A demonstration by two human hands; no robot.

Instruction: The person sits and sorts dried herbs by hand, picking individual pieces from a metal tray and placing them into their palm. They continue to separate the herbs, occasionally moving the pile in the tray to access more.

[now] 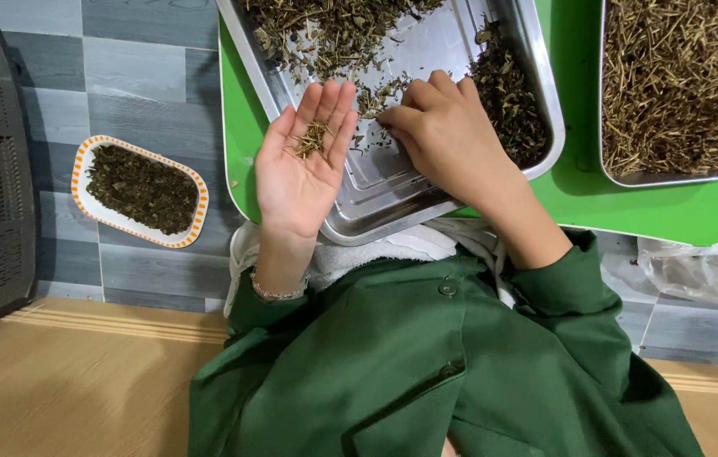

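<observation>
Centrally, the left hand [301,165] lies open and palm-up, cupping a small pile of stems [312,138] so they stay put. Beside it, the right hand [443,131] seems to pinch at loose dried leaves [380,93] in the steel tray [376,182], fingertips together, though what it grips is unclear

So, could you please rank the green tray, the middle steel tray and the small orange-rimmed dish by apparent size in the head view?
1. Green tray, partly cut off by the frame.
2. Middle steel tray, top cropped.
3. Orange-rimmed dish, clearly smallest, though it sits lower on the floor.
</observation>
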